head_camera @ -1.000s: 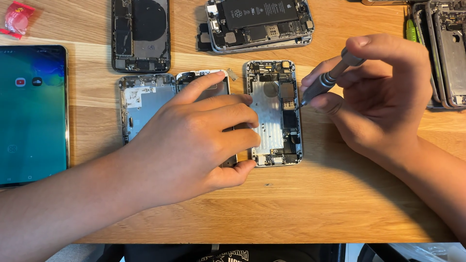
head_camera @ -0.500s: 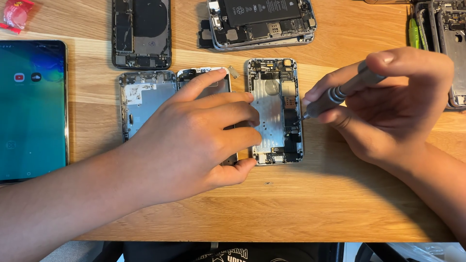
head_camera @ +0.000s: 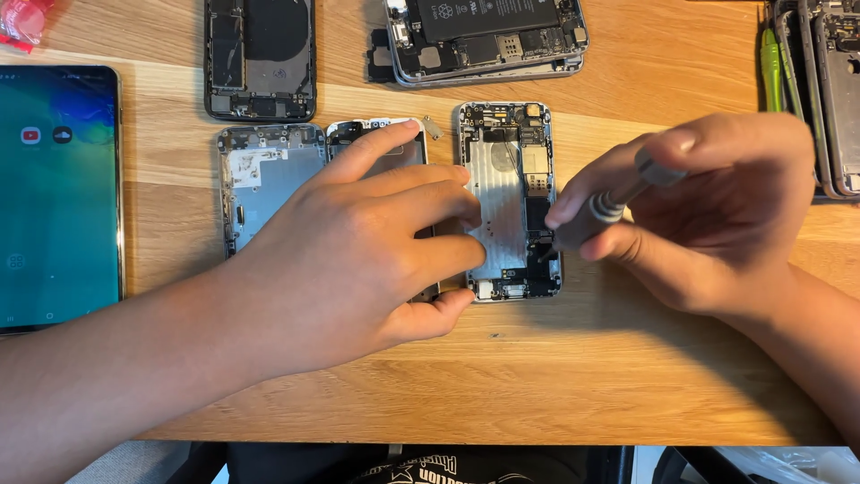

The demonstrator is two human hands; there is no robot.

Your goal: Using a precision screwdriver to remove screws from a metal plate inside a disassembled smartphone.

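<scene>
An opened phone housing (head_camera: 507, 179) lies on the wooden table (head_camera: 537, 376), its silver inner plate and dark parts showing. My left hand (head_camera: 358, 251) lies flat beside it, fingertips pressing its left edge and thumb at its lower corner, covering most of a detached screen panel (head_camera: 376, 143). My right hand (head_camera: 708, 211) grips a small grey screwdriver (head_camera: 609, 208) whose tip touches the housing's right side, low down.
Another bare phone frame (head_camera: 264, 175) lies left of my left hand. A lit tablet (head_camera: 55, 193) sits at the far left. More dismantled phones lie at the back (head_camera: 260, 56), (head_camera: 488, 36) and at the right edge (head_camera: 829, 90), by a green tool (head_camera: 770, 67).
My right hand has lowered the screwdriver, its tip going from the housing's upper right to its lower right side. My left hand has stayed in place.
</scene>
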